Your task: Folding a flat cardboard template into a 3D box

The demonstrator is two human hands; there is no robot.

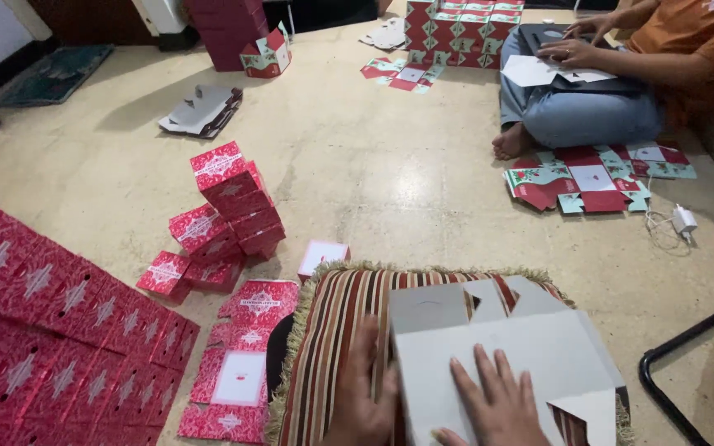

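Seated on a pale beige, speckled stone floor [390, 165], worn and scuffed, with a dark skirting strip along the far left wall. Across the lap, a striped cushion in brown, red and cream with a fringed edge [332, 330]. On the cushion, a flat grey-white cardboard box blank, unprinted side up [497, 339], flaps partly raised at the far edge. Left hand [365, 396] at the blank's left edge, fingers curled against cushion and card; whether pinching the edge, cannot tell. Right hand [497, 405] open, spread flat, palm pressed down on the card.

To the left on the floor, a broad sheet of red folded boxes with white snowflake patterns laid in rows [51, 347]. Near it, a leaning stack of assembled red patterned boxes [229, 206], and just beside the cushion, flat red printed blanks [241, 372]. Farther back, a small pile of grey unfolded card [200, 111] and a dark green mat [55, 70] by the wall.

At the far right, another person sitting cross-legged in an orange top and blue jeans [605, 91], hands on card in the lap. In front of that person, flat red-and-green printed blanks [597, 177]; behind, a stacked wall of finished red-and-green boxes [460, 29]. Near the right edge, a white charger with cable [683, 219] and a black metal chair leg [679, 347].
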